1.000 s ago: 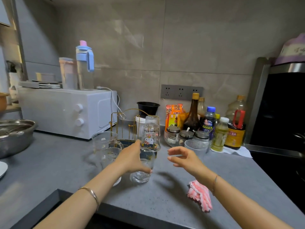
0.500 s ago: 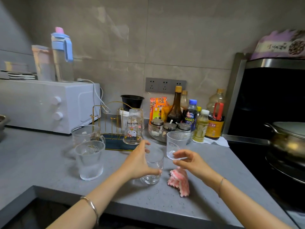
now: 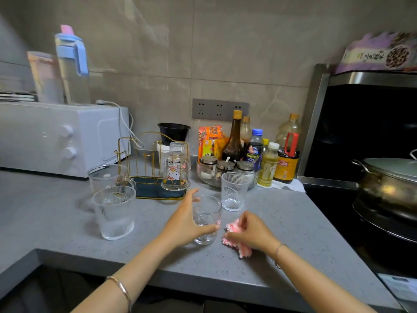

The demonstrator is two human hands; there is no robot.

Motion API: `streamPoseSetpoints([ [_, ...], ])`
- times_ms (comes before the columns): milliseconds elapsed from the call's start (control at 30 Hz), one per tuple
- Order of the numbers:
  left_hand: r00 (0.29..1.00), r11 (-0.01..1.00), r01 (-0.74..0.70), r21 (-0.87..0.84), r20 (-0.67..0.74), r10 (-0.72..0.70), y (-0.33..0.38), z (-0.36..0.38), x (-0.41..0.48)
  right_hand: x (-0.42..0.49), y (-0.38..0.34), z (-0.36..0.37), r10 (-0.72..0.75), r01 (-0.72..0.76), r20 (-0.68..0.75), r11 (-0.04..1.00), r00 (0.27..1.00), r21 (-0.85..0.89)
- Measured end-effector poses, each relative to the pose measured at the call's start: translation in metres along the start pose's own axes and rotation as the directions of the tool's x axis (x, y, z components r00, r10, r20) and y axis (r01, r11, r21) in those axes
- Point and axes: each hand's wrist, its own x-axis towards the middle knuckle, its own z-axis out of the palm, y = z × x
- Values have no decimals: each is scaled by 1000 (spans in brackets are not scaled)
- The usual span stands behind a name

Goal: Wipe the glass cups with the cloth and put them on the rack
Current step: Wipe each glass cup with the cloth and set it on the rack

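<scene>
Left hand (image 3: 186,222) is gripping the small glass cup (image 3: 207,219), thumb in front and fingers behind, and the cup is standing upright on the grey counter (image 3: 67,233). Just beside it the right hand (image 3: 251,233) is pinching the pink cloth (image 3: 239,248), which is lying on the counter. Behind them the gold wire rack (image 3: 140,154) is carrying an upturned printed glass (image 3: 174,172), and a ribbed cup (image 3: 234,190) is standing near it.

The pink cloth (image 3: 242,251) lies partly hidden under the right hand (image 3: 250,233).
</scene>
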Motion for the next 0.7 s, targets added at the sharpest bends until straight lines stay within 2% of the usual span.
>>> streamPoseSetpoints([
  [233, 991, 963, 128, -239, -2, -132, -12, 14, -9, 5, 3, -9, 56, -58, -29, 997, 998, -48],
  [400, 982, 900, 179, -397, 15, -188, -7, 16, -11, -2, 11, -23, 121, -87, -90, 945, 989, 315],
  [467, 971, 839, 227, -495, 45, -236, -1, 15, -11, -3, 11, -30, 195, -133, -101, 890, 976, 437],
  [567, 947, 714, 313, -626, 153, -282, 12, 17, -11, -4, 1, -44, 298, -180, -54, 701, 953, 690],
  [633, 930, 565, 364, -741, 250, -271, 22, 20, -12, -8, -13, -54, 277, -95, -111, 634, 954, 767],
  [700, 922, 473, 385, -792, 314, -225, 32, 21, -13, -18, -34, -59, 185, 52, -211, 623, 960, 781],
])
